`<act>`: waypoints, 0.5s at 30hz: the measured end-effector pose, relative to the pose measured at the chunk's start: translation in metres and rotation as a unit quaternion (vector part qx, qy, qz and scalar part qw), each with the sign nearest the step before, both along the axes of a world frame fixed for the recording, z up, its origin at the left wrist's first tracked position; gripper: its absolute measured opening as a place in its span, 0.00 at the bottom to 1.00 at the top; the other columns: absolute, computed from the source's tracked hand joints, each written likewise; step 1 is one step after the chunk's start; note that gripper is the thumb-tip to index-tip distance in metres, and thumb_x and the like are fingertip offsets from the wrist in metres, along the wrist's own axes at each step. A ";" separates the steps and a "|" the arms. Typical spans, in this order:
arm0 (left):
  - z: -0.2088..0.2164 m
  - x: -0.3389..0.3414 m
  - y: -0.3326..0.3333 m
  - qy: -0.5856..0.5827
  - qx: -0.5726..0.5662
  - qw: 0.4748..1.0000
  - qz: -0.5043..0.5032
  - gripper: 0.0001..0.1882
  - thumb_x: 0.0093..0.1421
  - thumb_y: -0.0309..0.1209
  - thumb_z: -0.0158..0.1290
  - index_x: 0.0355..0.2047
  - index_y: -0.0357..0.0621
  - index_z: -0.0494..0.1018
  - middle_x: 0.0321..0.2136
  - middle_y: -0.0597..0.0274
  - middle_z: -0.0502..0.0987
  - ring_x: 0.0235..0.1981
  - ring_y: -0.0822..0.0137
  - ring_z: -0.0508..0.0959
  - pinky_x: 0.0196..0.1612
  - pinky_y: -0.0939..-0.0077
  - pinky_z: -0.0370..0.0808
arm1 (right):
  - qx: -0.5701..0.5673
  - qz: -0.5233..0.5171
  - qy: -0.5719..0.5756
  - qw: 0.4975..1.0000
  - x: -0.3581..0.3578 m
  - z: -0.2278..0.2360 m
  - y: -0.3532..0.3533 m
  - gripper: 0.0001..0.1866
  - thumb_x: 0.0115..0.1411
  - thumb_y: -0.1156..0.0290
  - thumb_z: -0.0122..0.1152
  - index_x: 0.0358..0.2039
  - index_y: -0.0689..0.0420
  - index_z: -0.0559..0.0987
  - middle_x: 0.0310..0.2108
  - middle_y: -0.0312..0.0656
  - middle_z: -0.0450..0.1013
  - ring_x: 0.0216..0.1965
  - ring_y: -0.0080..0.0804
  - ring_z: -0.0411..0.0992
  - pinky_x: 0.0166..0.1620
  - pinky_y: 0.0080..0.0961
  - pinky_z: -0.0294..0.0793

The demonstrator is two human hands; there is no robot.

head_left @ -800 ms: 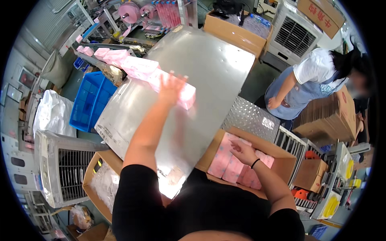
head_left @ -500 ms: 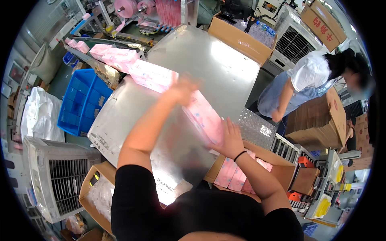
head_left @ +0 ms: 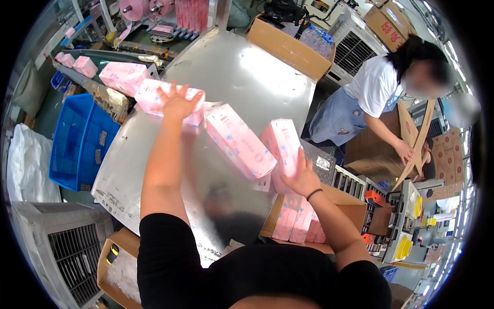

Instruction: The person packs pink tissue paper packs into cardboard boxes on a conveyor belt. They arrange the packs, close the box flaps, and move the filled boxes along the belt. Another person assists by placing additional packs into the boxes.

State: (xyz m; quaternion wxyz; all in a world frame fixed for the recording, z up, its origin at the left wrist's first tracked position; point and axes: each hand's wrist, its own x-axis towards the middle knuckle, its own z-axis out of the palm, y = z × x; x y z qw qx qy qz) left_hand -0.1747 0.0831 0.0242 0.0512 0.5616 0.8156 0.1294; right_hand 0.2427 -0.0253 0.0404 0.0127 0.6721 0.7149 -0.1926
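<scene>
Fingers spread, my left hand point(head_left: 178, 104) lies on top of a pink-and-white tissue pack point(head_left: 149, 98) at the table's far left edge. A second tissue pack point(head_left: 239, 141) lies slantwise on the metal table point(head_left: 226, 67), touched by neither hand. Farther right, my right hand point(head_left: 303, 179) grips a third tissue pack point(head_left: 282, 135), thumb at its near end and fingers along its right side. That pack is tilted at the table edge, beside an open carton point(head_left: 350, 212). Inside the carton stand several similar packs point(head_left: 293, 225).
More packs point(head_left: 123, 76) line the conveyor at the far left. A blue crate point(head_left: 77, 144) stands left of the table. At the right a co-worker point(head_left: 355, 108) handles cardboard flaps point(head_left: 411, 139). An air cooler point(head_left: 67, 252) and a small carton point(head_left: 116, 280) are near left.
My left hand has moved left onto another pack. The pack between my hands now lies free, and a further one shows in my right hand. The co-worker has reached toward the cardboard.
</scene>
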 end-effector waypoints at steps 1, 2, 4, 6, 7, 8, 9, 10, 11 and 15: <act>-0.024 -0.023 0.002 0.017 0.005 1.000 -0.016 0.37 0.59 0.62 0.53 0.62 0.52 0.69 0.66 0.49 0.63 0.72 0.48 0.53 0.69 0.27 0.39 | 0.006 0.001 0.001 1.000 -0.010 0.000 0.014 0.62 0.47 0.47 0.71 0.73 0.55 0.44 0.54 0.66 0.62 0.53 0.65 0.70 0.55 0.47 0.74; -0.037 -0.033 0.005 0.039 0.006 0.999 -0.035 0.35 0.61 0.61 0.52 0.59 0.49 0.72 0.65 0.47 0.64 0.71 0.46 0.54 0.69 0.28 0.40 | 0.014 0.024 -0.003 1.000 -0.016 -0.001 0.028 0.62 0.47 0.47 0.71 0.73 0.54 0.44 0.55 0.66 0.61 0.54 0.65 0.69 0.56 0.47 0.73; -0.049 -0.008 -0.025 0.048 0.146 0.973 -0.174 0.26 0.64 0.54 0.52 0.44 0.43 0.77 0.56 0.48 0.72 0.64 0.50 0.66 0.71 0.34 0.43 | 0.026 0.046 -0.002 0.999 -0.018 -0.009 0.052 0.61 0.47 0.48 0.71 0.74 0.51 0.45 0.56 0.67 0.60 0.56 0.64 0.67 0.58 0.46 0.71; -0.059 0.016 -0.067 0.019 0.221 0.942 -0.253 0.21 0.63 0.49 0.56 0.39 0.42 0.76 0.50 0.49 0.74 0.62 0.51 0.68 0.71 0.39 0.48 | 0.036 0.070 0.037 0.996 -0.022 -0.016 0.069 0.60 0.46 0.50 0.71 0.74 0.49 0.46 0.57 0.66 0.60 0.56 0.63 0.66 0.59 0.46 0.69; -0.058 0.030 -0.089 -0.011 0.205 0.935 -0.287 0.18 0.62 0.47 0.58 0.38 0.44 0.76 0.53 0.50 0.73 0.64 0.45 0.65 0.70 0.42 0.53 | 0.040 0.086 0.056 0.994 -0.025 -0.020 0.074 0.60 0.46 0.50 0.71 0.74 0.48 0.47 0.58 0.65 0.59 0.57 0.63 0.66 0.60 0.46 0.69; -0.035 0.053 -0.115 -0.045 0.171 0.937 -0.301 0.16 0.61 0.46 0.60 0.37 0.47 0.76 0.56 0.51 0.71 0.65 0.38 0.62 0.68 0.41 0.57 | 0.032 0.125 0.065 0.989 -0.024 -0.019 0.073 0.57 0.47 0.52 0.70 0.73 0.48 0.49 0.58 0.64 0.60 0.56 0.63 0.66 0.59 0.46 0.69; -0.023 0.073 -0.135 -0.084 0.156 0.941 -0.288 0.16 0.60 0.46 0.60 0.37 0.48 0.76 0.57 0.51 0.71 0.66 0.36 0.61 0.68 0.41 0.57 | 0.014 0.151 0.072 0.986 -0.031 -0.013 0.058 0.56 0.47 0.52 0.69 0.73 0.48 0.50 0.59 0.63 0.59 0.56 0.63 0.66 0.60 0.45 0.69; -0.014 0.092 -0.152 -0.123 0.143 0.944 -0.271 0.15 0.59 0.45 0.61 0.37 0.48 0.76 0.57 0.52 0.70 0.66 0.35 0.60 0.67 0.40 0.58 | -0.004 0.178 0.080 0.981 -0.042 -0.006 0.042 0.55 0.48 0.52 0.69 0.73 0.49 0.50 0.59 0.63 0.59 0.56 0.64 0.66 0.60 0.45 0.69; -0.010 0.105 -0.171 -0.163 0.128 0.945 -0.254 0.15 0.59 0.45 0.62 0.37 0.49 0.76 0.58 0.52 0.70 0.67 0.33 0.59 0.67 0.40 0.59 | -0.022 0.205 0.087 0.975 -0.044 -0.003 0.023 0.55 0.48 0.53 0.68 0.73 0.49 0.51 0.59 0.63 0.59 0.57 0.64 0.66 0.60 0.45 0.69; -0.018 0.122 -0.269 -0.196 0.127 0.897 -0.374 0.21 0.55 0.40 0.65 0.46 0.43 0.75 0.56 0.46 0.70 0.65 0.38 0.63 0.64 0.46 0.63 | -0.053 0.225 0.111 0.967 0.004 0.003 -0.085 0.55 0.50 0.47 0.68 0.73 0.49 0.50 0.60 0.65 0.59 0.61 0.65 0.63 0.61 0.46 0.69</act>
